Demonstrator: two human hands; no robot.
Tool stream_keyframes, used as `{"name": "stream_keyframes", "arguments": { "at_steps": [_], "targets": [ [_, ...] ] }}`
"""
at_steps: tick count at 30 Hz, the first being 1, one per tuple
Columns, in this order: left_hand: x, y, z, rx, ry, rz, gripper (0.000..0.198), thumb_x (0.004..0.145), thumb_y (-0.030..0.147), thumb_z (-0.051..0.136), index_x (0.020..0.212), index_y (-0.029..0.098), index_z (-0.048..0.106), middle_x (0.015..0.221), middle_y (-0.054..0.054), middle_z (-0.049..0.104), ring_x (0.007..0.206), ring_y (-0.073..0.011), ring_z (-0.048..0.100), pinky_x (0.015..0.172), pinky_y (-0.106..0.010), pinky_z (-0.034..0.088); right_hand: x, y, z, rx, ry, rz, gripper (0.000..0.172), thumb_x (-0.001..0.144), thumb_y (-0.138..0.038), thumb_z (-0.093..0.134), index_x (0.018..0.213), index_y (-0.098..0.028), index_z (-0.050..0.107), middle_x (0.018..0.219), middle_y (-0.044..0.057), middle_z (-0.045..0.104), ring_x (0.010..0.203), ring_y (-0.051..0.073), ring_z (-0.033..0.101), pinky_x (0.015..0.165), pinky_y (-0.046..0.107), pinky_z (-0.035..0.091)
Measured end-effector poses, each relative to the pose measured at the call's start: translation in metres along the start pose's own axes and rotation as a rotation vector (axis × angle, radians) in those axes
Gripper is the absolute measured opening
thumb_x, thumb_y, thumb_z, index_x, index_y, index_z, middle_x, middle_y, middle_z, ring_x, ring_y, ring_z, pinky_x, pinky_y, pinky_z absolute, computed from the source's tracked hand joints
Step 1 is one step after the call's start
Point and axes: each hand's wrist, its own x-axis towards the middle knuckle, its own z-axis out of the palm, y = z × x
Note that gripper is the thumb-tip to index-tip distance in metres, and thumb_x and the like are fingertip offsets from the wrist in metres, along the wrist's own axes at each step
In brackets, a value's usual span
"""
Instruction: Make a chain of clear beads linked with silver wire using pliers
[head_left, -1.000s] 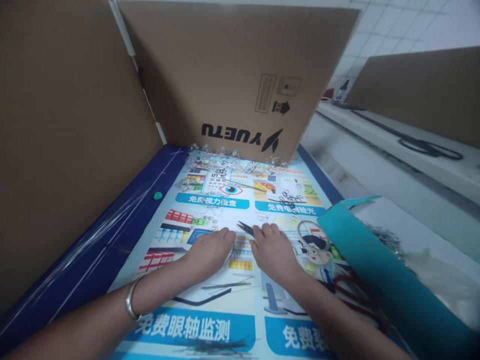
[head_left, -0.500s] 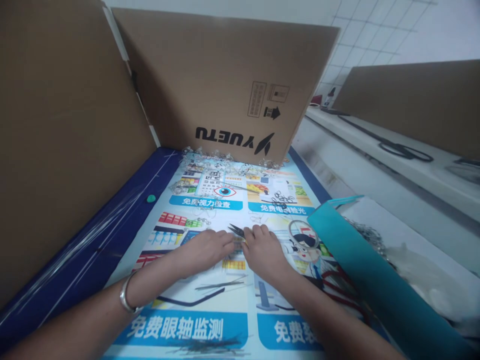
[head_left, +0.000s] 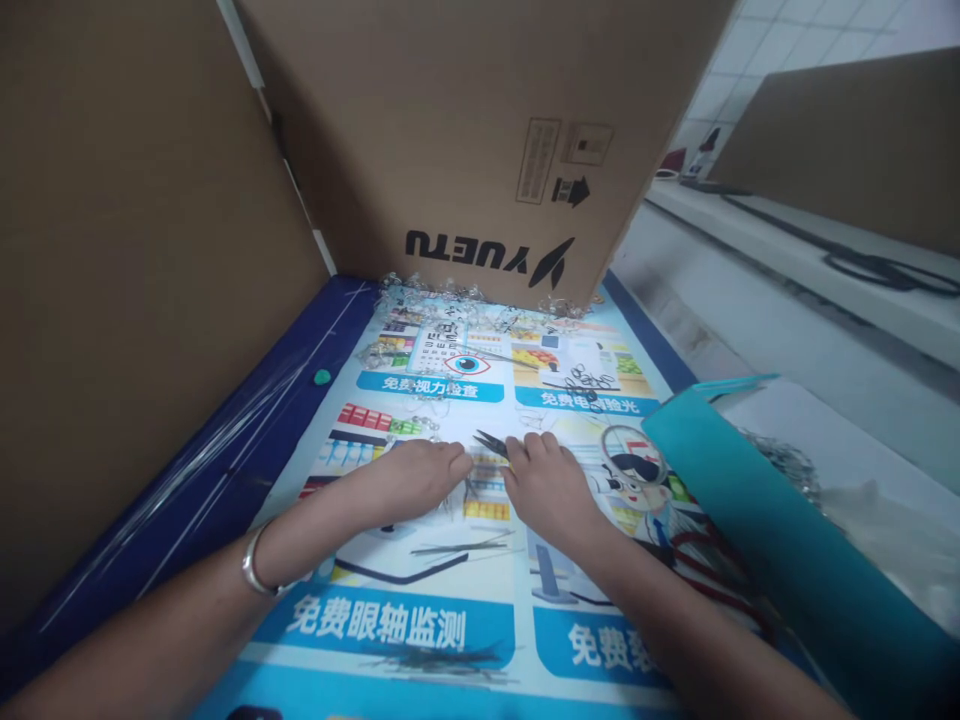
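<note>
My right hand (head_left: 551, 490) is closed around a pair of dark, pointed needle-nose pliers (head_left: 491, 443); the handles are mostly hidden in the palm. The plier tips point left, just short of my left hand (head_left: 424, 478). That hand, with a silver bangle on its wrist, is pinched shut, and thin strands of wire (head_left: 469, 488) show under its fingertips. Straight lengths of thin dark wire (head_left: 461, 546) lie on the printed sheet nearer to me, and a bigger bundle of wires (head_left: 442, 658) rests at the front.
Small bent wire pieces (head_left: 427, 292) are heaped along the upright cardboard (head_left: 465, 150). Dark loops (head_left: 589, 380) and a clear ring (head_left: 634, 455) lie at right. A teal box (head_left: 750, 510) holds metal pieces (head_left: 784, 465). Another cardboard panel (head_left: 135, 250) stands at left.
The view has tilted down and shifted left, so the scene sits further right. The gap between the plier tips and my left hand's fingertips looks slightly different; both hands keep their grips.
</note>
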Motion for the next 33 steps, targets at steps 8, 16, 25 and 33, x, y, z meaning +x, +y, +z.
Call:
{"name": "stream_keyframes", "arguments": {
  "at_steps": [8, 16, 25, 33],
  "targets": [
    [0.002, 0.001, -0.007, -0.556, -0.066, -0.237, 0.012, 0.085, 0.019, 0.035, 0.083, 0.019, 0.046, 0.075, 0.0, 0.056, 0.066, -0.0137, 0.052, 0.059, -0.023, 0.036, 0.0, 0.002, -0.001, 0.205, 0.029, 0.052, 0.026, 0.085, -0.029, 0.041, 0.102, -0.016, 0.055, 0.092, 0.01, 0.054, 0.092, 0.025, 0.045, 0.075, 0.035, 0.035],
    [0.005, 0.009, 0.001, -0.832, 0.147, -0.401, 0.009, 0.079, 0.014, 0.036, 0.078, 0.019, 0.043, 0.07, 0.003, 0.053, 0.063, -0.0112, 0.047, 0.057, -0.021, 0.033, 0.0, -0.002, -0.013, 1.358, -0.103, 0.332, 0.02, 0.081, -0.04, 0.047, 0.08, -0.02, 0.045, 0.06, -0.005, 0.044, 0.052, 0.01, 0.042, 0.052, 0.023, 0.037],
    [0.006, 0.017, 0.001, -0.741, 0.141, -0.466, 0.009, 0.079, 0.015, 0.034, 0.078, 0.019, 0.041, 0.069, 0.002, 0.052, 0.062, -0.0129, 0.046, 0.055, -0.023, 0.031, 0.0, -0.006, -0.015, 1.654, -0.06, 0.3, 0.02, 0.078, -0.037, 0.054, 0.085, -0.018, 0.051, 0.059, -0.006, 0.047, 0.054, 0.008, 0.044, 0.054, 0.023, 0.038],
    [0.005, 0.022, -0.003, -0.779, 0.143, -0.463, 0.007, 0.079, 0.015, 0.037, 0.076, 0.019, 0.042, 0.067, 0.002, 0.051, 0.062, -0.0127, 0.046, 0.055, -0.022, 0.033, 0.001, -0.01, -0.016, 1.61, -0.079, 0.373, 0.016, 0.074, -0.032, 0.056, 0.08, -0.019, 0.05, 0.055, -0.006, 0.047, 0.051, 0.009, 0.045, 0.052, 0.023, 0.039]
  ]
}}
